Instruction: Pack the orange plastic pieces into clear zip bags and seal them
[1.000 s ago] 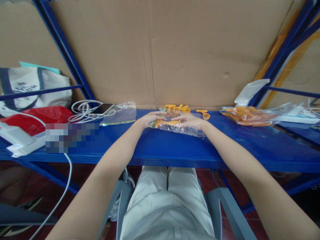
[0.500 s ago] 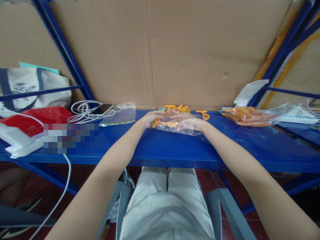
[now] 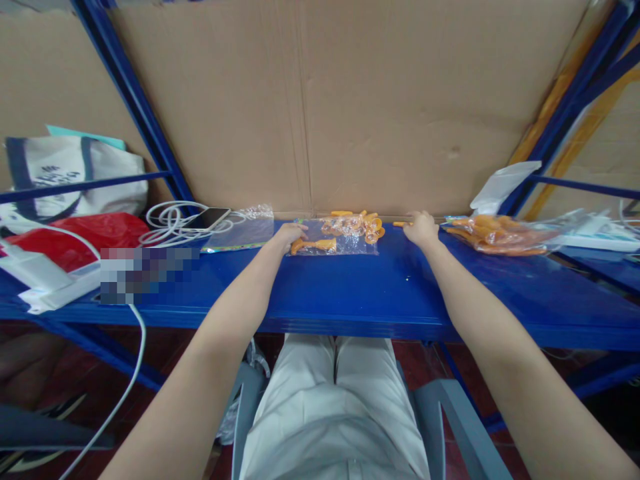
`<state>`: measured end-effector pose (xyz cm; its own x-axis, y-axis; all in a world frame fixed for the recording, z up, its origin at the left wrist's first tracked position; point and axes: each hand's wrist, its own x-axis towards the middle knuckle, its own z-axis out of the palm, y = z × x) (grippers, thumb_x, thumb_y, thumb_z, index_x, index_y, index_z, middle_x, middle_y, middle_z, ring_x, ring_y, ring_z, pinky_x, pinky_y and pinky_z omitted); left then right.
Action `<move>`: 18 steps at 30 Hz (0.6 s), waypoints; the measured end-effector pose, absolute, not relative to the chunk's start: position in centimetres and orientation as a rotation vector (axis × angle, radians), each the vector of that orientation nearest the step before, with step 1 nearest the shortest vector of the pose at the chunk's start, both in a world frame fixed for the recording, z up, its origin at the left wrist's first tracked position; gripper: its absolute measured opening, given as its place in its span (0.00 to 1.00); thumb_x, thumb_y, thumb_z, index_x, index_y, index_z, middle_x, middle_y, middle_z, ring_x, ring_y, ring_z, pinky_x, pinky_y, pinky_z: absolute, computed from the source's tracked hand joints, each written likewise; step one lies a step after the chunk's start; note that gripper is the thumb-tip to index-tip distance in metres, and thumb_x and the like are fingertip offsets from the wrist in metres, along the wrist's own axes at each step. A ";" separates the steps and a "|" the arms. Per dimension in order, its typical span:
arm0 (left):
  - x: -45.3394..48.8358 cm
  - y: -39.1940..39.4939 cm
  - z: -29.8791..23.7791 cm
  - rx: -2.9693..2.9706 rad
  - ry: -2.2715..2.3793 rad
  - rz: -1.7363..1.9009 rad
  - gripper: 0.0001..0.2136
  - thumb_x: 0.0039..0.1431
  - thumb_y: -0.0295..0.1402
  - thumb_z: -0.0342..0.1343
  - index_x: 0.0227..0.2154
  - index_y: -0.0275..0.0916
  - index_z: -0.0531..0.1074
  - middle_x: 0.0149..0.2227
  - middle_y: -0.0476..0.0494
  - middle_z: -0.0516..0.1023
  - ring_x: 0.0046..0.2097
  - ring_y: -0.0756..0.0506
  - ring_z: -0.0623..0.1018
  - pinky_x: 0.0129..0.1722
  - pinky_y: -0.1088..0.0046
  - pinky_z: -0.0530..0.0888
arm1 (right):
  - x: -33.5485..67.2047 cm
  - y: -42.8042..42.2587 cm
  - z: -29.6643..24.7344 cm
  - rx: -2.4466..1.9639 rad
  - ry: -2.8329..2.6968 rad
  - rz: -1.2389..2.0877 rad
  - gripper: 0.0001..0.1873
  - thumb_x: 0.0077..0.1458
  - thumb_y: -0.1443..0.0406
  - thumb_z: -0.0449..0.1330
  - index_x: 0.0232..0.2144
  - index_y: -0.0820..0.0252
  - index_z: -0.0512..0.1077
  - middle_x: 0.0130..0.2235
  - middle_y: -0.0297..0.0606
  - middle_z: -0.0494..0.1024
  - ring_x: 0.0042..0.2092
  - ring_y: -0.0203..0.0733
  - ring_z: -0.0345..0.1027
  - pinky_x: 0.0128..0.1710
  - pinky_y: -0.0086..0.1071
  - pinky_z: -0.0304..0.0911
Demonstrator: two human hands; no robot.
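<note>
A clear plastic bag [image 3: 334, 239] with orange plastic pieces inside lies on the blue shelf [image 3: 380, 293] against the cardboard back. My left hand [image 3: 290, 235] is closed on the bag's left edge. Loose orange pieces [image 3: 363, 223] sit behind the bag. My right hand [image 3: 421, 228] is further right, its fingers curled over a single orange piece [image 3: 400, 224] at the back of the shelf.
At the right lies another bag of orange pieces [image 3: 493, 232] and white packaging [image 3: 505, 183]. To the left are an empty clear bag [image 3: 240, 230], a phone [image 3: 210, 217] with coiled white cable [image 3: 167, 223], a red bag [image 3: 85, 233] and a canvas tote [image 3: 65, 175].
The bag was set down flat further back on the shelf. My right hand left the bag and moved right to the lone orange piece. My left hand stayed on the bag's left edge.
</note>
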<state>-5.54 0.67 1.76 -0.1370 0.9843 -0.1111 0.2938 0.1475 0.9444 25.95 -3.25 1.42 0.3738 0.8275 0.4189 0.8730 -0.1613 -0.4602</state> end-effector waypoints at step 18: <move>-6.3 2.4 1.1 1.353 1.642 1.127 0.15 0.46 0.16 0.59 0.37 0.36 0.78 0.19 0.52 0.71 0.22 0.50 0.73 0.26 0.78 0.71 | 27.8 -3.3 0.6 -2.414 -1.279 0.073 0.27 0.56 0.62 0.62 0.55 0.72 0.71 0.56 0.65 0.72 0.60 0.61 0.65 0.60 0.54 0.55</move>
<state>-6.31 2.44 1.12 -0.1923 0.9813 0.0016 0.3540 0.0679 0.9328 27.81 -3.32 0.62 0.5786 0.8033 0.1410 0.7822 -0.4975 -0.3751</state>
